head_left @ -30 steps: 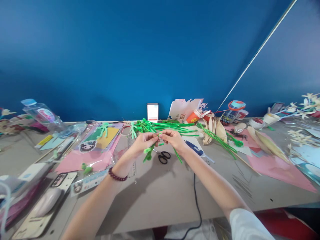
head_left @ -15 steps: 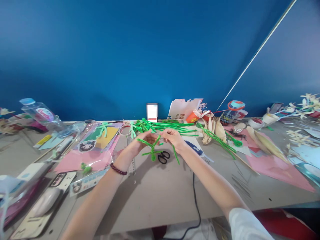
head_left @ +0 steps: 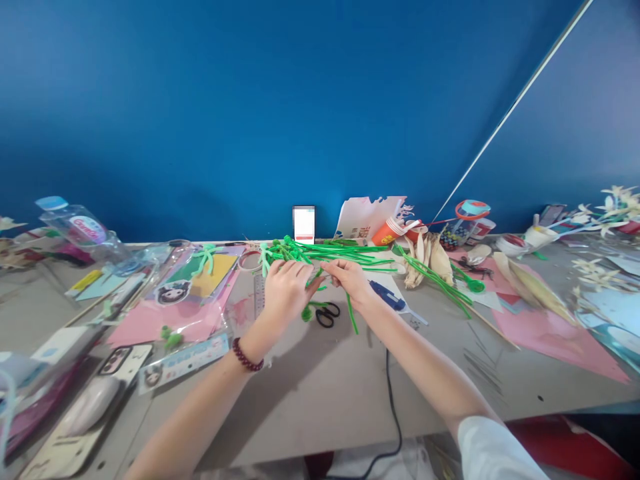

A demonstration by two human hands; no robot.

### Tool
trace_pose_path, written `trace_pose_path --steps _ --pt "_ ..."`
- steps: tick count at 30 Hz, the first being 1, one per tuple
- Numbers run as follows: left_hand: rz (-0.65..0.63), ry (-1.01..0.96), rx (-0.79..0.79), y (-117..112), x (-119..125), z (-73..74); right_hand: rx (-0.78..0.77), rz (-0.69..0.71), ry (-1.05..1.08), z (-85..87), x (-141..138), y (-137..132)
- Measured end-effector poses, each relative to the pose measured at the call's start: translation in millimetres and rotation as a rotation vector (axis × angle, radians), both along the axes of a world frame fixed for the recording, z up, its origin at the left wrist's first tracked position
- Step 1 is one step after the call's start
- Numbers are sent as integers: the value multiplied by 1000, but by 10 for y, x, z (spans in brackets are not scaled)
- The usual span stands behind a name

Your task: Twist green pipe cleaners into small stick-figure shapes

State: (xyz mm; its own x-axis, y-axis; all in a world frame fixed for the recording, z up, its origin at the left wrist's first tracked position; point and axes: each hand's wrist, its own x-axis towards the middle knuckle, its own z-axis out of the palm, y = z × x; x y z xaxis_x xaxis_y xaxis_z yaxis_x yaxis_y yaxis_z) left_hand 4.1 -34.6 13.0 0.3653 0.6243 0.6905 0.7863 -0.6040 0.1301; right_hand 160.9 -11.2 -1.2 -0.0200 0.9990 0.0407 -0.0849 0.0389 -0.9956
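My left hand (head_left: 289,290) is closed around a green pipe-cleaner figure (head_left: 307,313), mostly hidden behind the fingers, with its rounded end showing below them. Close by, my right hand (head_left: 349,277) pinches at the figure's thin limb, fingertips nearly meeting the left ones. A loose green pipe cleaner (head_left: 353,315) hangs down from beneath the right hand. Black-handled scissors (head_left: 327,315) lie on the table just under both hands. Behind them is a pile of green pipe cleaners (head_left: 345,253).
A lit phone (head_left: 304,225) leans on the blue wall. To the right lie a blue glue gun (head_left: 387,295) with its cord, dried husks (head_left: 435,260) and orange cups (head_left: 386,233). Pink paper (head_left: 150,320), a bottle (head_left: 83,227) and a mouse (head_left: 94,403) are on the left.
My left hand has turned over and its back now covers most of the figure, which was in plain sight before. The right hand has barely moved.
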Motion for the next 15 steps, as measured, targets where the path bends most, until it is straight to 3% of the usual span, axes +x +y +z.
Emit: trace_pose_path --steps 4,8,11,15 --pt "-2 61 51 -17 76 -95 5 -1 2 0 -7 -10" --pt "20 -42 -40 -25 77 -46 -1 60 19 13 15 -3" --pt "-57 -251 -324 5 56 12 0 116 26 28 35 6" --pt "-267 -711 -881 114 7 13 12 166 85 59 45 4"
